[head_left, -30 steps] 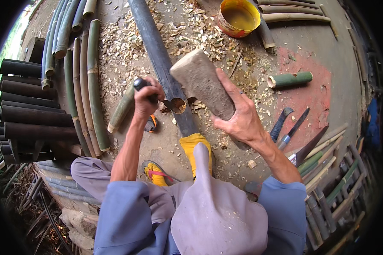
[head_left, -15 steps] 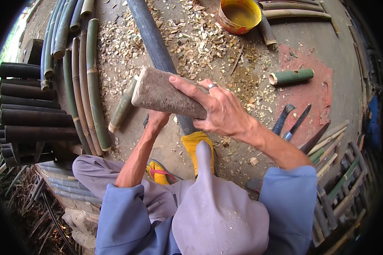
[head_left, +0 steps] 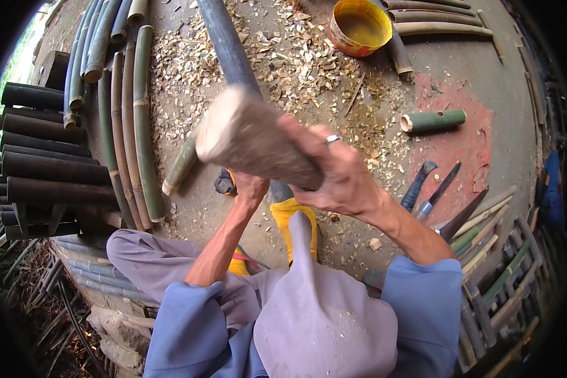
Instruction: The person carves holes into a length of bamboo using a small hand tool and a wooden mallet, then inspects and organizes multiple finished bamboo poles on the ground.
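Observation:
My right hand [head_left: 346, 173] grips a thick wooden block [head_left: 258, 135], its pale cut end tilted up to the left and blurred by motion. Beneath the block my left hand [head_left: 251, 188] is closed, partly hidden by it. A black and orange tool end [head_left: 224, 183] sticks out from the left fist; the rest of the tool cannot be seen. Under both hands runs a long dark bamboo pole [head_left: 225, 44], its near end by my foot in a yellow sock [head_left: 291, 222]. Left of it lies a short bamboo piece [head_left: 181, 167].
Wood chips [head_left: 296, 53] litter the floor. A yellow bucket [head_left: 341, 44] of liquid stands at the far right. A green bamboo section [head_left: 438, 120], a knife [head_left: 441, 189] and a dark curved handle [head_left: 416, 186] lie on the right. Bamboo poles [head_left: 143, 126] and dark tubes [head_left: 57, 183] are at the left.
The wooden block has tipped, turning its pale end more into view. My left hand has shifted slightly right, and the black and orange tool end shows more clearly.

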A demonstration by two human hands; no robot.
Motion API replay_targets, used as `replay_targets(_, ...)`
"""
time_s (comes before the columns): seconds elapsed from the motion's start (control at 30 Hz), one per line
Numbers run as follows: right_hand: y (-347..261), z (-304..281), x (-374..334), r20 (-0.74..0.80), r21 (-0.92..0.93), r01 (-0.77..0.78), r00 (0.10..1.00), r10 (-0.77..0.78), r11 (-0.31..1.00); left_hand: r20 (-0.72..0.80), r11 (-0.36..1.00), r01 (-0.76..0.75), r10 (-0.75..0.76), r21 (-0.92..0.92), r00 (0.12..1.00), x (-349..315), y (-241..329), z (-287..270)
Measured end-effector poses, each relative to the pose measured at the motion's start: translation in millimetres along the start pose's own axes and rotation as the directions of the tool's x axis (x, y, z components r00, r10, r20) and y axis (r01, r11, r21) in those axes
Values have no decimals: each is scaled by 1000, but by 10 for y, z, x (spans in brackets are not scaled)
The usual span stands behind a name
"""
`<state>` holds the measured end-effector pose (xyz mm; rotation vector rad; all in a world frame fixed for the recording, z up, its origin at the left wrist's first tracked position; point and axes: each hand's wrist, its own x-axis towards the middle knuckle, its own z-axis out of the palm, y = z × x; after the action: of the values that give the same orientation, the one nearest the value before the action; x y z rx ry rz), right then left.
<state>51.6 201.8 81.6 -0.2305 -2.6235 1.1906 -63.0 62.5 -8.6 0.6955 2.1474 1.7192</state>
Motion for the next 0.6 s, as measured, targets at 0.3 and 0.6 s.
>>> replay_targets(0.3, -64, -232, -121, -139, 223, -70, 985, 102, 972, 143, 990, 56, -75, 130, 987, 90, -11, -68)
replay_targets(0.6, -41, -302, -541, 72, 123, -384, 923, 378, 915, 486, 996, -76, 40, 56, 873, -234, -354, 470)
